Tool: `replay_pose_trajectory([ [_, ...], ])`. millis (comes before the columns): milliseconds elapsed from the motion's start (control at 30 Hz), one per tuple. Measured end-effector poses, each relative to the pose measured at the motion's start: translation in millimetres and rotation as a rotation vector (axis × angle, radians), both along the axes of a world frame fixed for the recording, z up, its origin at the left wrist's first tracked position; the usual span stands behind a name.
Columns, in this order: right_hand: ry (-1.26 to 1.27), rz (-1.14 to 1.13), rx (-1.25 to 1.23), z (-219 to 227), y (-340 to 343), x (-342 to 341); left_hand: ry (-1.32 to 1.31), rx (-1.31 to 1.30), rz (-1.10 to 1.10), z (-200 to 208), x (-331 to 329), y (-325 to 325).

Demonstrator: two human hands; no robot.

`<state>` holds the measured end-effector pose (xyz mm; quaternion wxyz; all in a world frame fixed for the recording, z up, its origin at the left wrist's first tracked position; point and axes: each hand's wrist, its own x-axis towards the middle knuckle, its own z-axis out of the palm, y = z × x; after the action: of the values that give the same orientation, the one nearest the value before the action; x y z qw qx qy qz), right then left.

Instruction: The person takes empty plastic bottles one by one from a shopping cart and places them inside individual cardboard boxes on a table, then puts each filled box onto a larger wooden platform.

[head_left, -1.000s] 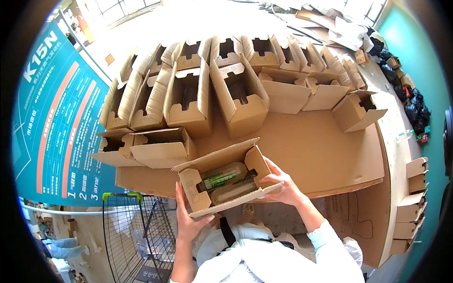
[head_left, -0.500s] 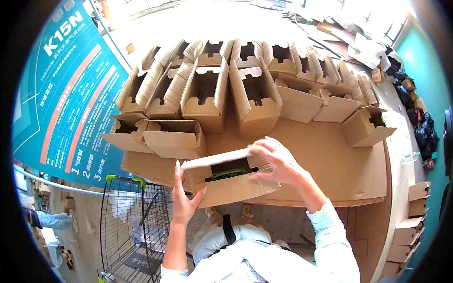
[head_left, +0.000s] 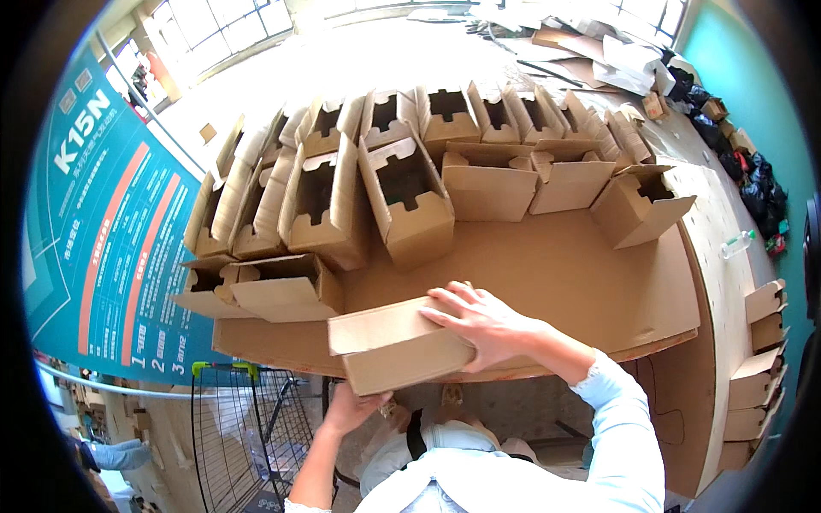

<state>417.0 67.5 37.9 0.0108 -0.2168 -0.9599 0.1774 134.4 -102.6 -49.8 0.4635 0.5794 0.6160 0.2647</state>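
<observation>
A small brown cardboard box (head_left: 402,349) is held at the table's near edge, and its top flap now lies over the opening. My right hand (head_left: 489,325) grips its right end, fingers across the top and thumb on the near side. Under the lower left part of the box, my left hand (head_left: 352,409) supports it, its fingers partly hidden by the cardboard. Just beyond stands an open-topped cardboard box (head_left: 410,218), tilted slightly, on a large cardboard sheet (head_left: 547,274).
Several open boxes (head_left: 321,205) stand in rows across the far and left side. One open box (head_left: 637,209) sits at the right. A black wire cart (head_left: 248,427) is at the lower left, beside a teal banner (head_left: 111,248). Stacked boxes (head_left: 753,376) line the right.
The box's top flap has closed over the opening, hiding what was inside. My left hand has moved from its left end to beneath it. The view has shifted.
</observation>
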Motion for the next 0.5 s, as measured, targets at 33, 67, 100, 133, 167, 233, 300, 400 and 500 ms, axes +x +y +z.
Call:
replay_pose_trajectory([
  [33,-0.015,-0.054,0.001,1.1,-1.3,19.8,-0.015,0.068,-0.01,-5.9,13.0,10.4],
  [67,-0.029,-0.098,0.001,-0.1,-2.1,39.2,-0.029,0.135,-0.011,-13.7,28.5,19.1],
  [100,-0.053,-0.145,0.004,1.0,-0.8,61.5,-0.054,0.205,-0.013,-21.5,48.8,29.6],
  [133,-0.073,-0.219,0.005,2.6,2.3,81.7,-0.164,0.12,-0.019,-25.6,68.0,44.3],
  [167,-0.092,-0.294,0.008,5.2,5.1,100.9,-0.274,0.036,-0.027,-27.3,86.7,63.8],
  [233,-0.082,-0.39,0.011,5.3,25.4,135.0,-0.004,0.162,-0.134,-46.8,117.1,108.1],
  [300,-0.059,-0.449,0.022,-5.5,54.7,163.9,-0.004,0.117,-0.115,-38.6,148.2,152.1],
  [400,-0.078,-0.549,0.036,-1.0,89.8,179.7,-0.03,0.288,-0.031,-59.5,180.7,207.3],
  [500,-0.096,-0.606,0.093,2.0,107.7,184.7,-0.05,0.242,0.037,-58.6,196.1,224.7],
])
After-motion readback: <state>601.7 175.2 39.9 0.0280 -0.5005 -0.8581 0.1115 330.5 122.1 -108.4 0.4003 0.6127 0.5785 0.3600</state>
